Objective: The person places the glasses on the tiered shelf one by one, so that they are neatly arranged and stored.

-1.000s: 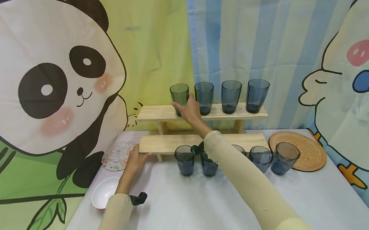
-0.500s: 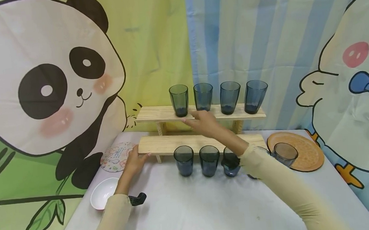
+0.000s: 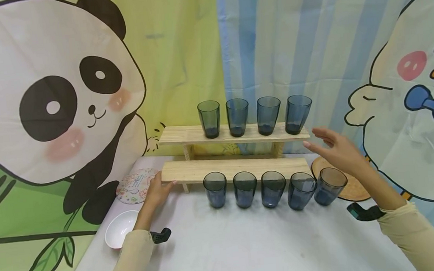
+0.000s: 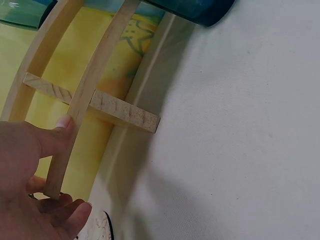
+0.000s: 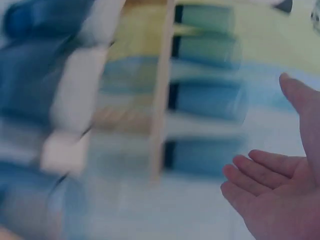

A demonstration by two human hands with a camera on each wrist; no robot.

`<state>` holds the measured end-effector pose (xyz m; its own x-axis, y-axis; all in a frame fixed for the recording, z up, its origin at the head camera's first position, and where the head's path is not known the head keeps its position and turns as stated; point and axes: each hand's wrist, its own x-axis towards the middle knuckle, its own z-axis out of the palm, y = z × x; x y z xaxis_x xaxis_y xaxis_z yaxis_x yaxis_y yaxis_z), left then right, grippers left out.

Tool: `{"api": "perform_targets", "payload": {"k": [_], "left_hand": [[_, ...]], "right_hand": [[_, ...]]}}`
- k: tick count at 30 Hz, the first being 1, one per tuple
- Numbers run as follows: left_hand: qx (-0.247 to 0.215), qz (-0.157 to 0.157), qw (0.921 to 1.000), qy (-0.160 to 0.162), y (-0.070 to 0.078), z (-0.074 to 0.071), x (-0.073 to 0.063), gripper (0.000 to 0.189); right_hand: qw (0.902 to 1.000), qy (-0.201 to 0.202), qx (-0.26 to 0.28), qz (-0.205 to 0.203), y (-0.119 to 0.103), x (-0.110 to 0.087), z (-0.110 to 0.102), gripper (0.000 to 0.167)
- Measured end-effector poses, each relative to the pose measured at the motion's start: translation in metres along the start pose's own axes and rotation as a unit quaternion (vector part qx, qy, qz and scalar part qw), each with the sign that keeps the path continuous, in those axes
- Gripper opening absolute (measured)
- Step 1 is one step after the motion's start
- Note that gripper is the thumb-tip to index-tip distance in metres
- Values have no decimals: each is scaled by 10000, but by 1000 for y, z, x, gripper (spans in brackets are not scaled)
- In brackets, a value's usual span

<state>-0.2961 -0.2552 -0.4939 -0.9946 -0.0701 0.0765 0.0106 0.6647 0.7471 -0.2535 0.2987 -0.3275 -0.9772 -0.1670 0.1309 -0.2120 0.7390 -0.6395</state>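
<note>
Right hand (image 3: 340, 153), thumb spread from fingers, swung from front of pale two-tier wooden shelf (image 3: 234, 165) to past its right end; left hand (image 3: 158, 192) still grips lower tier's left end.

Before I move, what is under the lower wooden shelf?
Under the lower shelf, near its left end, a wooden support shows. Further right, the five front glasses cover much of the space beneath, so I cannot tell what lies behind them.
</note>
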Motion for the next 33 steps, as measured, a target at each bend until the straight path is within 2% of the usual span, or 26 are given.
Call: {"api": "perform_targets", "payload": {"k": [3, 7, 10, 13, 18, 22, 27, 33], "left_hand": [[-13, -31, 10000, 50, 1, -2, -2, 73], [-68, 23, 10000, 7, 0, -1, -3, 73], [-75, 38, 9999, -61, 1, 0, -2, 73], [-69, 1, 10000, -47, 1, 0, -3, 73], [-61, -1, 10000, -37, 0, 0, -3, 72], [-63, 91, 9999, -30, -1, 0, -2, 72], [-110, 139, 9998, -10, -1, 0, 1, 72], [-41, 162, 9999, -33, 1, 0, 2, 72]], "right_hand": [[9998, 70, 1, 179, 41, -12, 1, 92], [9991, 90, 280, 302, 88, -29, 14, 91], [9968, 159, 682, 377, 115, -43, 27, 92], [9934, 265, 985, 529, 132, -57, 42, 96], [9879, 373, 1260, 818, 150, -73, 66, 101], [9850, 439, 1451, 826, 159, -76, 79, 94], [9877, 637, 1209, 760, 163, -72, 89, 84], [9882, 765, 973, 902, 167, -71, 94, 86]]}}
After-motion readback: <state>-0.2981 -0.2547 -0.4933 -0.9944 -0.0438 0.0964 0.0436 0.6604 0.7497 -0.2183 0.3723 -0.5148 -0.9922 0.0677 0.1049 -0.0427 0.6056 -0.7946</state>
